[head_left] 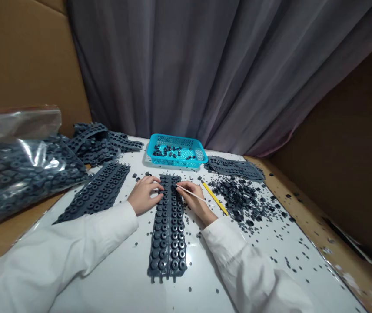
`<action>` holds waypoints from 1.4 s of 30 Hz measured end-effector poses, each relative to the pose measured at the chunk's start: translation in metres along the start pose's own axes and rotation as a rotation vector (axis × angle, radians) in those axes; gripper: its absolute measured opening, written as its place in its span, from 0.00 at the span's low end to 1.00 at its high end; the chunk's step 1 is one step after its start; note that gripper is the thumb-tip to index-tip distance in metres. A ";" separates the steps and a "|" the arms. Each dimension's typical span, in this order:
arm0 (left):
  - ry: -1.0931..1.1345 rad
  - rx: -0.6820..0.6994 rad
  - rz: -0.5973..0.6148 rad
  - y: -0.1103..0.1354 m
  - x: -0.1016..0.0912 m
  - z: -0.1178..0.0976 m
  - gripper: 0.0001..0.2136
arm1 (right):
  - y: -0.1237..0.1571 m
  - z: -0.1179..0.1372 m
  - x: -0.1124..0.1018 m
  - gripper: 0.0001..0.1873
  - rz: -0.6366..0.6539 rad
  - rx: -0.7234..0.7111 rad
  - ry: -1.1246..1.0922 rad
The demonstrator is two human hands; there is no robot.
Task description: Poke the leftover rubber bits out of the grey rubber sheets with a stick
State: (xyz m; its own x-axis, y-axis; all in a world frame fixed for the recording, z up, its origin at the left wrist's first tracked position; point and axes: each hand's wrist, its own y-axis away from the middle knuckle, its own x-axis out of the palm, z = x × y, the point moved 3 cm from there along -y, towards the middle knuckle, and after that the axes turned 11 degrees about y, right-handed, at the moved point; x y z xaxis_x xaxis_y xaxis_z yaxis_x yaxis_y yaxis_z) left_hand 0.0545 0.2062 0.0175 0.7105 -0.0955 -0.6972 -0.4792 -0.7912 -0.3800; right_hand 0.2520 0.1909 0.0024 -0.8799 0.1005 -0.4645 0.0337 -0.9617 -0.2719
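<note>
With my right hand (197, 202) I pinch a white stick (190, 192) over the dark strip (169, 237); my left hand (144, 194) touches the strip's left edge, grip unclear from here.

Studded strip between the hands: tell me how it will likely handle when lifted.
The studded strip probably bends rather than staying rigid: similar strips lie curled near the clear bag. It seems unlikely to roll, lying flat. Its raised rings may aid grip.

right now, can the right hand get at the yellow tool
Probably yes: the yellow tool lies beside the right hand with nothing visibly over it, though that hand is holding a thin white stick.
</note>
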 end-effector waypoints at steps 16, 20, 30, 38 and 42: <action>-0.048 -0.017 0.213 0.005 0.009 0.006 0.14 | -0.001 0.016 0.006 0.11 0.123 -0.444 0.257; -0.042 -0.020 0.220 0.005 0.009 0.005 0.14 | 0.001 0.017 0.006 0.10 0.132 -0.476 0.284; -0.025 -0.053 0.296 0.005 0.010 0.005 0.15 | -0.005 0.019 0.010 0.10 0.276 -0.685 0.697; -0.025 -0.082 0.323 0.004 0.011 0.004 0.16 | -0.017 0.015 0.012 0.12 0.255 -0.687 0.848; -0.023 -0.093 0.313 0.004 0.011 0.004 0.16 | -0.024 0.015 0.001 0.10 0.119 -0.476 0.675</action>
State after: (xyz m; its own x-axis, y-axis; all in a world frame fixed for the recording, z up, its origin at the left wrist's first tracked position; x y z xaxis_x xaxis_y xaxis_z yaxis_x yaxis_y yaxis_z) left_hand 0.0580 0.2049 0.0061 0.5236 -0.3303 -0.7853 -0.6227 -0.7775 -0.0881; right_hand 0.2429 0.2105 0.0209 -0.3894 0.2825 -0.8767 0.4385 -0.7801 -0.4462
